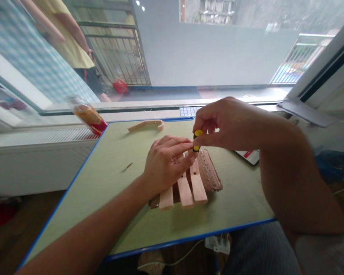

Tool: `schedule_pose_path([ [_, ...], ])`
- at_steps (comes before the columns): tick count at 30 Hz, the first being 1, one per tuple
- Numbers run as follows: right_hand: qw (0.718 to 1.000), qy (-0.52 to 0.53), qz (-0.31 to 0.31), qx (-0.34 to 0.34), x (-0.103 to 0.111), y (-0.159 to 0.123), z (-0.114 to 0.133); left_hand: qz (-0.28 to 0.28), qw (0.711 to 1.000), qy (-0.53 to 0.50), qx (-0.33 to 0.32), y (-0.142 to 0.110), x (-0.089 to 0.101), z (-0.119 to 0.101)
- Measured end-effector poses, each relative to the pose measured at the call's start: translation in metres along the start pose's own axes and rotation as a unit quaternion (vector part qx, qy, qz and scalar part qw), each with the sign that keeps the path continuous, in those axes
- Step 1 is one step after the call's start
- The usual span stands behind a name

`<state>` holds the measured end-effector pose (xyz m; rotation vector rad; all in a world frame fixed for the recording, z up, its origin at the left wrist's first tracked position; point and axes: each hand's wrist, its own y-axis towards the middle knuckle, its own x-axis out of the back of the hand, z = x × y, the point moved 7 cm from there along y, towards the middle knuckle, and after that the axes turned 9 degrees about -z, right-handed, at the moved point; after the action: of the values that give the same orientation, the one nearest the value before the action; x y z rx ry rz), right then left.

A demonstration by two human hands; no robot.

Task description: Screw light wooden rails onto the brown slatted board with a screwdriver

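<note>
My left hand (167, 162) lies over a small wooden slatted piece (193, 187) on the green table (109, 179), fingers pressing down on its slats. Three pale slats stick out toward me, and a darker wooden bar runs along the right side. My right hand (226, 124) pinches a small yellow-and-black tool (197, 139) upright over the far end of the slats, right beside my left fingertips.
A curved wooden piece (147, 125) lies at the far side of the table. A small nail or screw (128, 166) rests left of my hand. A plastic bottle (87, 114) stands at the far left corner. A person in a yellow shirt (65, 42) stands beyond the window.
</note>
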<state>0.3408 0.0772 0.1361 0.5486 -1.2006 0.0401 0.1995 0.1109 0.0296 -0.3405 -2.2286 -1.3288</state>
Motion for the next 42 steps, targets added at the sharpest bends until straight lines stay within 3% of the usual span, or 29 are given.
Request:
schedule_pose_path([
  [6,0.998,-0.035,-0.007,-0.05,-0.004,0.001,-0.007,-0.006,1.0,-0.001,0.001,0.0,-0.001,0.002],
  [15,0.996,-0.005,0.018,-0.083,-0.011,0.001,0.0,-0.009,0.999,-0.025,0.018,0.002,0.0,0.002],
  [22,0.994,0.006,0.041,-0.106,-0.015,0.001,-0.011,-0.011,0.999,-0.026,0.02,0.001,-0.001,0.003],
  [26,0.997,-0.004,0.03,-0.077,-0.009,0.0,-0.012,-0.008,1.0,-0.018,0.023,0.001,-0.003,0.003],
  [33,0.994,0.082,0.044,0.049,-0.003,-0.004,0.005,-0.016,0.999,-0.021,0.021,-0.001,-0.004,0.004],
  [42,0.999,-0.005,0.026,0.032,0.0,-0.003,0.005,-0.008,1.0,-0.003,0.015,-0.001,-0.005,0.004],
])
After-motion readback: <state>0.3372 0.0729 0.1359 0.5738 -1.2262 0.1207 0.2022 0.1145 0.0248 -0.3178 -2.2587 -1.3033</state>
